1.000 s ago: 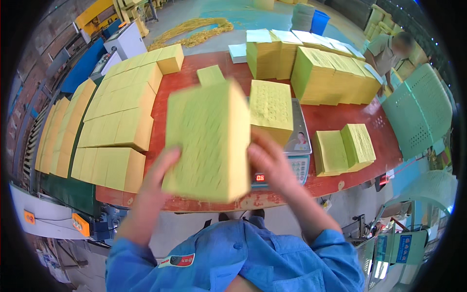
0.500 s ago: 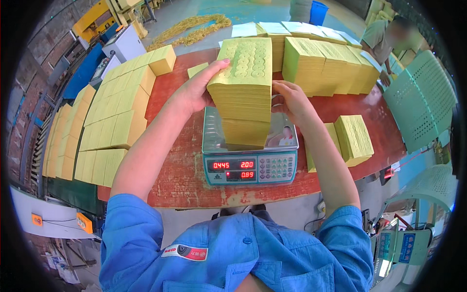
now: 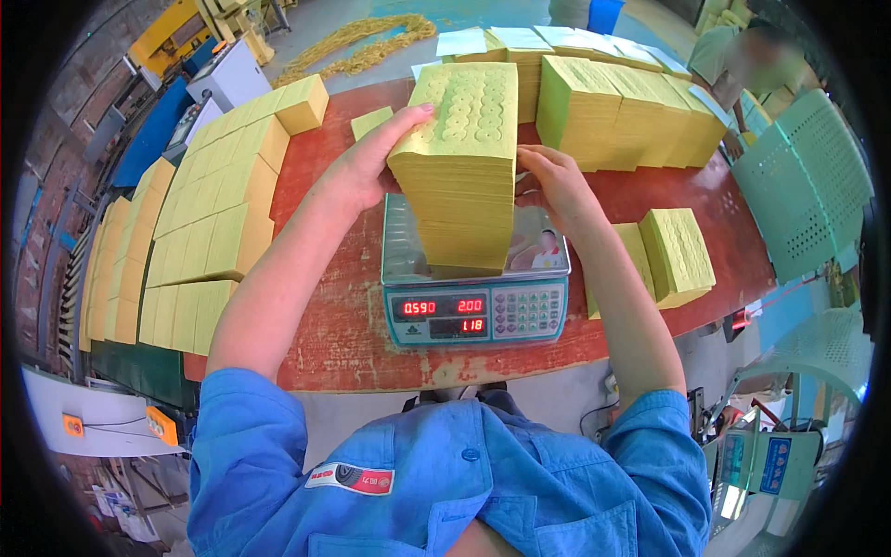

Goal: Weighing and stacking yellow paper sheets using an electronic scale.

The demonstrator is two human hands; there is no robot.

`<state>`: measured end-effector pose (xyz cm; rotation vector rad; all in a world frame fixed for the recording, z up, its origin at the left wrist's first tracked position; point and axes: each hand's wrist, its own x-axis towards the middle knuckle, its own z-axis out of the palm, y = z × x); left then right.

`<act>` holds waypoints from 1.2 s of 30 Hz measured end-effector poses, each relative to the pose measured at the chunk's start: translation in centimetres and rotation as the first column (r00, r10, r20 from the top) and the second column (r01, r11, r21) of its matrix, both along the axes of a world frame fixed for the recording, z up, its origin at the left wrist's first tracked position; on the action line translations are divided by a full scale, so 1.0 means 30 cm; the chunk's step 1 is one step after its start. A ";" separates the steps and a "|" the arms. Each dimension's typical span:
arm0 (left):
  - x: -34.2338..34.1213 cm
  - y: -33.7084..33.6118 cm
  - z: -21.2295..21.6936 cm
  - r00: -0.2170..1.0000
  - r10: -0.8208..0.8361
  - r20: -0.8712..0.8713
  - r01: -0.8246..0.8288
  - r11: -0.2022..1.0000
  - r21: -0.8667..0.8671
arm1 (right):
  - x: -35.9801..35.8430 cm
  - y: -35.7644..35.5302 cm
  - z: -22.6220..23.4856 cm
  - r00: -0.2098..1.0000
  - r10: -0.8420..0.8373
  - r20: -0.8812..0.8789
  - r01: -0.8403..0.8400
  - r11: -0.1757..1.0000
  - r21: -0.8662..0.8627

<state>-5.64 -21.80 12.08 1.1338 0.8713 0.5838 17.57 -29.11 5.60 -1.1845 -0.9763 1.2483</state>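
A tall stack of yellow joss paper (image 3: pixel 464 200), its top embossed with rows of round coin shapes, stands on the metal pan of a digital scale (image 3: pixel 478 311). My left hand (image 3: pixel 376 162) is closed on the stack's left side, the thumb lying over the top edge and the other fingers hidden behind. On the opposite side, my right hand (image 3: pixel 549 176) presses its bent fingers to the upper right face. The scale's panel shows lit red digits beside a keypad.
Yellow paper blocks (image 3: pixel 213 204) stand in rows at left. More stacks (image 3: pixel 617 116) line the table's far side, some topped with pale sheets. Two small blocks (image 3: pixel 677 255) lie right of the scale. A co-worker (image 3: pixel 729 74) is at far right, near a green perforated chair (image 3: pixel 803 186).
The upper block has come down onto the lower one, and the two now look like one stack. Both hands stay at its sides. The red digits on the scale have changed.
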 end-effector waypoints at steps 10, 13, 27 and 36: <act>-0.014 -0.035 -0.020 1.000 -0.001 -0.010 0.002 0.995 0.097 | -0.023 -0.017 -0.022 0.992 -0.088 0.087 0.087 0.996 0.019; -0.023 -0.012 -0.056 0.996 -0.048 0.078 0.030 0.976 0.214 | -0.003 -0.023 -0.046 0.988 -0.107 0.112 0.104 0.994 0.033; 0.070 -0.056 -0.374 0.862 0.304 0.404 -0.323 0.946 -0.024 | -0.151 0.115 -0.270 0.960 -0.141 -0.244 0.180 0.973 0.147; 0.050 -0.044 -0.358 0.815 0.436 0.381 -0.451 0.891 -0.055 | -0.123 0.158 -0.243 0.974 0.001 -0.229 0.033 0.989 0.146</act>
